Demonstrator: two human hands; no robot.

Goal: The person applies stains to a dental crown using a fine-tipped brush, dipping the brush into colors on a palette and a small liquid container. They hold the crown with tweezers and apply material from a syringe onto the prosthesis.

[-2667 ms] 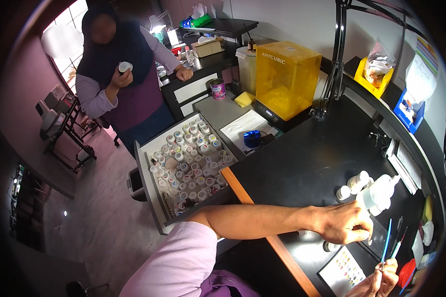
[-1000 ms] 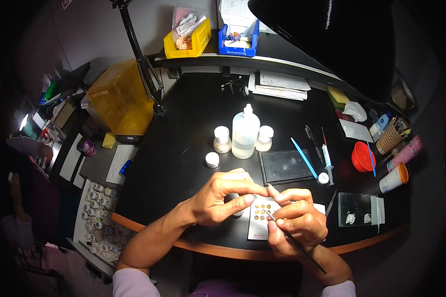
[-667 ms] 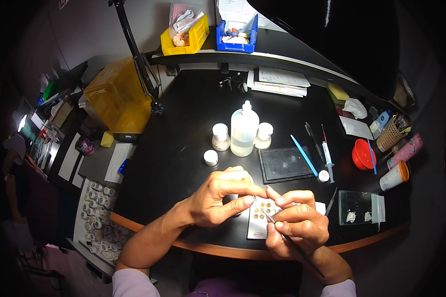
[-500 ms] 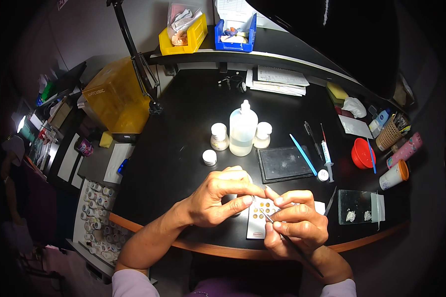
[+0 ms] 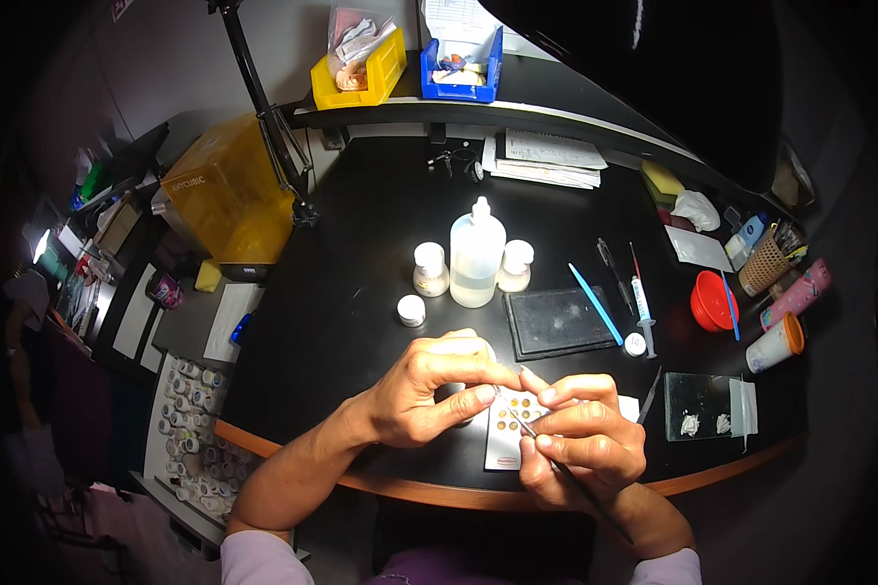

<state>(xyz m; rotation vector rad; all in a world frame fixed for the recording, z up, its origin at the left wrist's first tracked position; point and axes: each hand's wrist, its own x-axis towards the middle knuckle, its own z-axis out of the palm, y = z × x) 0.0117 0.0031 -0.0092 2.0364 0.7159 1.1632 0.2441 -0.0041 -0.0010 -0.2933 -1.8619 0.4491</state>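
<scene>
My right hand (image 5: 590, 439) grips a thin brush (image 5: 578, 486) with a dark tapered handle, its pale tip pointing up and left at my left fingertips. Thumb and forefinger of my left hand (image 5: 437, 390) are pinched together on something tiny that I cannot make out. Both hands meet above a white palette card (image 5: 503, 456) with rows of round gold-brown wells. My right fingers hide part of that card. Beyond my hands stands a clear squeeze bottle (image 5: 476, 258), flanked by two white-capped jars (image 5: 430, 268). A small white lidded pot (image 5: 412, 311) sits nearer on the left.
A dark slab (image 5: 561, 324) bears a blue stick tool (image 5: 596, 304). A syringe (image 5: 643, 304), a red bowl (image 5: 714, 302) and a glass plate (image 5: 683, 392) with white paste lie to the right. Many small jars (image 5: 190, 429) fill a left-hand drawer. Yellow and blue bins (image 5: 361, 95) stand on the shelf.
The brush tip has moved slightly up and left, closer to my left fingertips. Both hands have stayed in nearly the same place.
</scene>
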